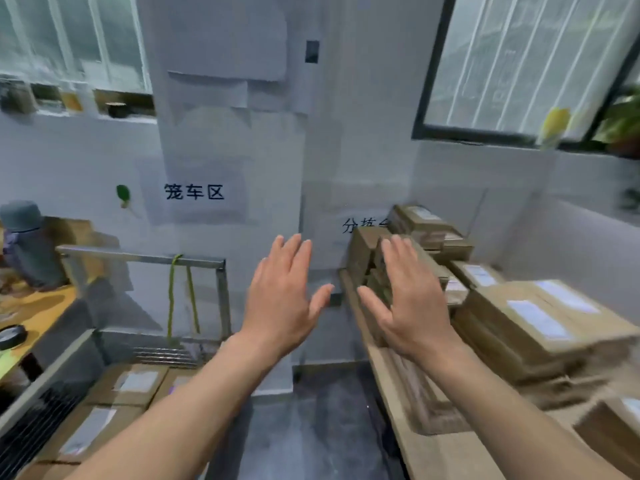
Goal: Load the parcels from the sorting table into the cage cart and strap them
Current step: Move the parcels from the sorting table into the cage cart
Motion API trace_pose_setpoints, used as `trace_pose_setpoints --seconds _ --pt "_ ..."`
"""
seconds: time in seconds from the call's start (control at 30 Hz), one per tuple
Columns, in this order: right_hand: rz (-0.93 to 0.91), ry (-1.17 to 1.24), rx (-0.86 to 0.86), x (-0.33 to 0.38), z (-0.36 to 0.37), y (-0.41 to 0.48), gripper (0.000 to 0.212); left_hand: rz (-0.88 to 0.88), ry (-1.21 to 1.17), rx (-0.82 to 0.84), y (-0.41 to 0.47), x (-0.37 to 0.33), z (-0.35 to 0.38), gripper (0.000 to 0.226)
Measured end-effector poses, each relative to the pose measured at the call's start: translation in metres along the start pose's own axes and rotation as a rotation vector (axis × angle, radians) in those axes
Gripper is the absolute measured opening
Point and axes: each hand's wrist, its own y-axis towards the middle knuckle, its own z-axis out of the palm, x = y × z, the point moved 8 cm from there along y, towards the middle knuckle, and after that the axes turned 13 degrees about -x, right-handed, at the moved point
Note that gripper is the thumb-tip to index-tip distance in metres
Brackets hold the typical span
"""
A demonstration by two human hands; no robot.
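Though view blurs, cage cart point(138, 257) holds perhaps four parcels point(129, 388).

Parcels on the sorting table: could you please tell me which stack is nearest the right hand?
The tall stack of parcels at the sorting table's far left end, directly behind the right hand; the label-topped parcels lie further right.
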Motion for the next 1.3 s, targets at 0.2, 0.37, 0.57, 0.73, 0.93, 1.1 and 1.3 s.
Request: trace_pose_setpoints --seconds 0.2,0.37,0.57,0.73,0.93,1.1,1.3 --pt "0.105 -0.156 -0.082 -0.121 -0.097 -0.007 0.078 0.134 -0.123 0.0 0.03 -0.14 0.059 0.074" --pt "0.213 -0.315 -0.129 -0.206 -0.169 -0.031 0.078 0.24 -0.226 0.038 0.036 -0.244 0.108 0.075" --pt "0.392 -0.512 -0.109 -0.285 -0.223 -0.085 0.081 0.37 -0.368 0.142 0.022 -0.336 0.177 0.073" --pt "0.601 -0.673 -0.044 -0.334 -0.253 -0.14 0.084 0.445 -0.553 0.281 -0.005 -0.396 0.237 0.074" --pt "0.855 -0.756 0.034 -0.378 -0.266 -0.205 0.076 0.492 -0.719 0.435 -0.037 -0.446 0.303 0.06" --pt "1.041 -0.753 0.121 -0.407 -0.255 -0.259 0.074 0.516 -0.698 0.596 -0.076 -0.476 0.369 0.064" --pt "1.121 -0.765 0.3 -0.484 -0.243 -0.314 0.066 0.499 -0.616 0.758 -0.122 -0.506 0.441 0.054"
